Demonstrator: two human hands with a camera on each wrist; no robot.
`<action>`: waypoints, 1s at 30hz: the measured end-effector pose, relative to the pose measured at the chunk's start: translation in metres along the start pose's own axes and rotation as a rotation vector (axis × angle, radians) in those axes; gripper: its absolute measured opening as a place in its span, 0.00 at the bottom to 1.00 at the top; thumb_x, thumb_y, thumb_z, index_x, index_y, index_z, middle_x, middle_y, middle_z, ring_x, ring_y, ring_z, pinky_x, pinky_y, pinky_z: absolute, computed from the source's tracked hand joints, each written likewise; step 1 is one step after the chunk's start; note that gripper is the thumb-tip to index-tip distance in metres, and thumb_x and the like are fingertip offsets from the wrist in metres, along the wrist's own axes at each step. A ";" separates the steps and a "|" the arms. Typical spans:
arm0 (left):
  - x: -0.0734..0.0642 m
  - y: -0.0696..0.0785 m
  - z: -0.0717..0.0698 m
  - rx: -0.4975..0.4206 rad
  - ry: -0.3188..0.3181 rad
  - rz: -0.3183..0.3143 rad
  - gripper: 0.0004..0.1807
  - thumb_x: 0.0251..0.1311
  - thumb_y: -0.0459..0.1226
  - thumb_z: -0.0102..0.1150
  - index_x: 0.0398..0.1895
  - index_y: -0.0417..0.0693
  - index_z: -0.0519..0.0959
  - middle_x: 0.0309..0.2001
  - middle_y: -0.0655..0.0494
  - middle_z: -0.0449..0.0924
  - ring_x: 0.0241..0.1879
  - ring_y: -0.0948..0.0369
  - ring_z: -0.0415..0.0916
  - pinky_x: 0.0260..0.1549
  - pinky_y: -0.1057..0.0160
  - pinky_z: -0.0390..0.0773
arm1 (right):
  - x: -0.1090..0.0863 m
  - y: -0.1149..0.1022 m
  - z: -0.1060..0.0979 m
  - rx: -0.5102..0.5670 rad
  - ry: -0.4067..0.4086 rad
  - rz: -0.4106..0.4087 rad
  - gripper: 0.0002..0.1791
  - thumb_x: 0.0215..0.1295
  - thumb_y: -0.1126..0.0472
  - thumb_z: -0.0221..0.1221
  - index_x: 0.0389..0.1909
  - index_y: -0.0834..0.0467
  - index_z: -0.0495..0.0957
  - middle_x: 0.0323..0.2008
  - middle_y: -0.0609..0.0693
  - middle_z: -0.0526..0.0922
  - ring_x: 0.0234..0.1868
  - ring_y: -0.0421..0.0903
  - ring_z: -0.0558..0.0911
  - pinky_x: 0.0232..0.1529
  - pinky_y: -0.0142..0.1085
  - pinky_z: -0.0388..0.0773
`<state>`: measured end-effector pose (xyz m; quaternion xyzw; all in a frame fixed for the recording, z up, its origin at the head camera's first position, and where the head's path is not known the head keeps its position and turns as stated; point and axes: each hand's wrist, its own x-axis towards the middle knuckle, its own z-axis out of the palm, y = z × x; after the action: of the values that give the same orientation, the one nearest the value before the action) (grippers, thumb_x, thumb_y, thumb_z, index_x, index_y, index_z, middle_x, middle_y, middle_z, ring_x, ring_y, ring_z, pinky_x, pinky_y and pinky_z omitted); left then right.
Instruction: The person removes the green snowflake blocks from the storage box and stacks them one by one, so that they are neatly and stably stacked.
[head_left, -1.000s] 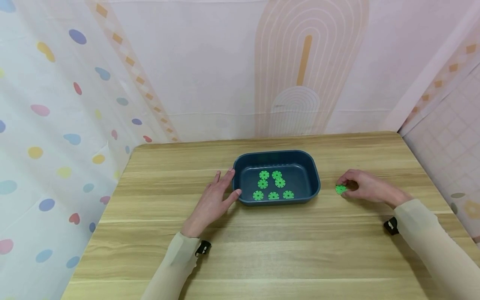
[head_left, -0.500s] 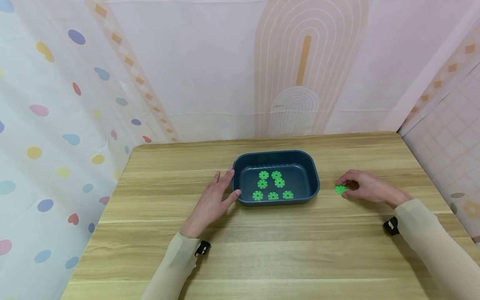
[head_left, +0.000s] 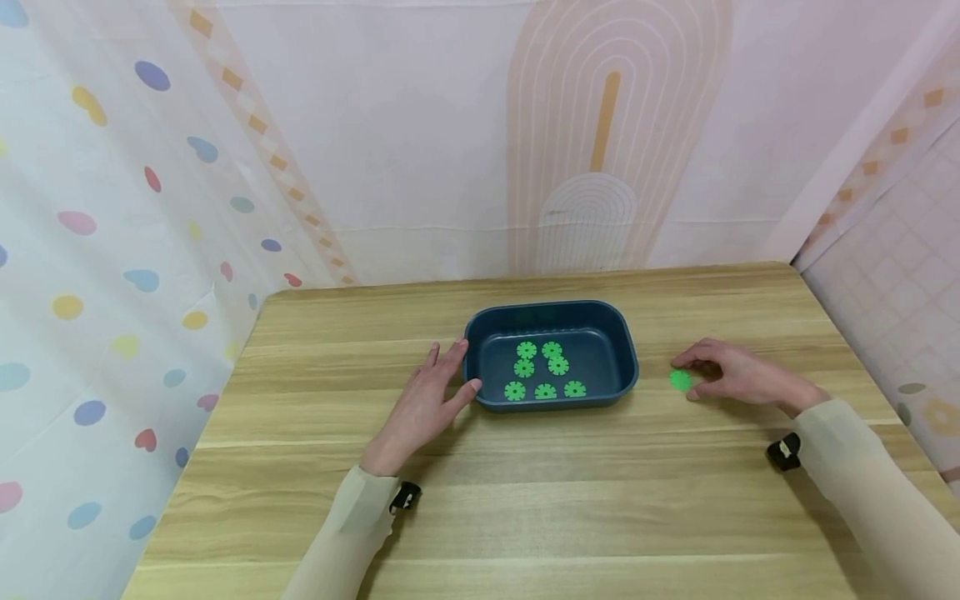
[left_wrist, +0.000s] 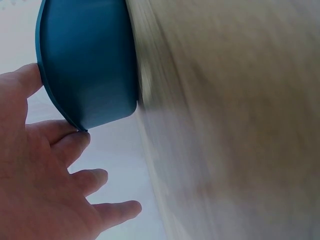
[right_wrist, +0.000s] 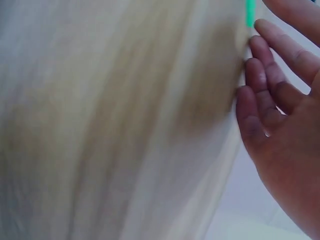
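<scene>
A green notched plastic disc (head_left: pixel 680 380) lies flat on the table to the right of a dark blue tub. My right hand (head_left: pixel 738 375) is beside it, thumb and forefinger spread around its edge and slightly apart from it. In the right wrist view only a sliver of the disc (right_wrist: pixel 250 12) shows near a fingertip. My left hand (head_left: pixel 423 404) rests against the left end of the tub (head_left: pixel 633 367), its thumb and fingertips touching the rim. The left wrist view shows its thumb and forefinger at the rim of the tub (left_wrist: pixel 90 60), other fingers extended.
Several similar green discs (head_left: pixel 523 367) lie inside the tub, some toward its near wall. The wood-grain table (head_left: pixel 480 500) ends at a patterned curtain (head_left: pixel 420 167) behind and at the sides. Each wrist carries a small black device (head_left: pixel 406 497).
The thumb and fingers of my right hand have spread apart, letting go of the green disc, which now lies flat on the table. My left hand has stayed at the tub.
</scene>
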<state>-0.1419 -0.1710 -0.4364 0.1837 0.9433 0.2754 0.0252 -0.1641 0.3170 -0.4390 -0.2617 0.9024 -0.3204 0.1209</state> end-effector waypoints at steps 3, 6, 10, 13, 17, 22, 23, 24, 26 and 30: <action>0.000 -0.001 0.000 0.003 -0.001 -0.003 0.40 0.77 0.54 0.52 0.83 0.46 0.56 0.81 0.49 0.55 0.81 0.40 0.42 0.72 0.30 0.51 | -0.004 -0.005 -0.002 0.020 0.000 0.000 0.25 0.65 0.59 0.71 0.61 0.64 0.80 0.58 0.57 0.81 0.55 0.51 0.79 0.54 0.33 0.77; 0.000 -0.001 0.000 -0.002 -0.004 -0.007 0.40 0.77 0.55 0.52 0.83 0.46 0.56 0.81 0.49 0.55 0.81 0.40 0.42 0.73 0.30 0.51 | -0.008 -0.011 -0.004 0.060 0.000 0.031 0.27 0.68 0.59 0.70 0.64 0.65 0.77 0.61 0.60 0.81 0.59 0.57 0.79 0.58 0.41 0.79; -0.001 -0.001 -0.001 -0.006 -0.007 -0.009 0.39 0.78 0.55 0.51 0.83 0.47 0.55 0.81 0.49 0.54 0.81 0.41 0.41 0.73 0.31 0.50 | -0.012 -0.025 -0.007 0.117 0.015 0.131 0.28 0.73 0.55 0.65 0.69 0.61 0.73 0.66 0.62 0.77 0.68 0.65 0.73 0.62 0.60 0.74; -0.001 -0.001 -0.001 -0.007 -0.009 -0.015 0.39 0.78 0.55 0.50 0.83 0.48 0.55 0.81 0.49 0.54 0.81 0.41 0.40 0.73 0.31 0.50 | -0.013 -0.039 -0.007 0.151 0.061 0.157 0.26 0.76 0.52 0.61 0.70 0.58 0.73 0.68 0.61 0.76 0.71 0.69 0.67 0.64 0.66 0.68; -0.001 0.000 -0.001 -0.014 -0.005 -0.018 0.39 0.78 0.55 0.51 0.83 0.48 0.55 0.81 0.50 0.54 0.81 0.41 0.41 0.73 0.31 0.50 | -0.007 -0.060 -0.004 0.179 0.155 0.104 0.19 0.78 0.55 0.59 0.65 0.56 0.78 0.63 0.56 0.80 0.69 0.61 0.73 0.66 0.45 0.74; -0.001 0.002 0.000 -0.029 -0.003 -0.015 0.39 0.77 0.54 0.52 0.83 0.49 0.56 0.81 0.51 0.54 0.81 0.41 0.42 0.74 0.32 0.51 | 0.007 -0.083 0.006 0.206 0.265 0.008 0.13 0.76 0.61 0.62 0.57 0.59 0.83 0.55 0.53 0.85 0.57 0.37 0.79 0.57 0.21 0.73; -0.001 0.003 0.000 -0.032 -0.004 -0.015 0.39 0.77 0.55 0.52 0.83 0.49 0.56 0.81 0.51 0.54 0.81 0.41 0.42 0.74 0.33 0.51 | 0.010 -0.087 0.008 0.205 0.277 -0.007 0.13 0.75 0.61 0.62 0.56 0.59 0.84 0.55 0.52 0.85 0.56 0.35 0.79 0.57 0.21 0.73; -0.001 0.003 0.000 -0.032 -0.005 -0.015 0.39 0.77 0.55 0.52 0.83 0.49 0.56 0.81 0.51 0.54 0.81 0.41 0.42 0.74 0.32 0.51 | 0.013 -0.090 0.010 0.204 0.280 -0.013 0.13 0.75 0.60 0.62 0.55 0.59 0.84 0.54 0.51 0.85 0.55 0.34 0.79 0.57 0.21 0.73; 0.000 0.003 0.000 -0.032 -0.007 -0.016 0.39 0.78 0.54 0.52 0.83 0.49 0.55 0.81 0.51 0.54 0.81 0.41 0.42 0.74 0.32 0.51 | 0.020 -0.099 0.013 0.203 0.276 -0.023 0.13 0.75 0.59 0.63 0.55 0.58 0.85 0.54 0.49 0.85 0.56 0.36 0.79 0.60 0.26 0.74; 0.000 0.004 -0.001 -0.038 -0.008 -0.023 0.38 0.78 0.53 0.51 0.83 0.48 0.56 0.81 0.51 0.54 0.81 0.41 0.42 0.74 0.33 0.51 | 0.037 -0.113 0.021 0.199 0.248 -0.065 0.12 0.74 0.58 0.64 0.54 0.53 0.86 0.55 0.48 0.85 0.59 0.46 0.80 0.64 0.44 0.76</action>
<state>-0.1407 -0.1683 -0.4331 0.1737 0.9398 0.2920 0.0356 -0.1424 0.2111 -0.3847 -0.2361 0.8651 -0.4419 0.0235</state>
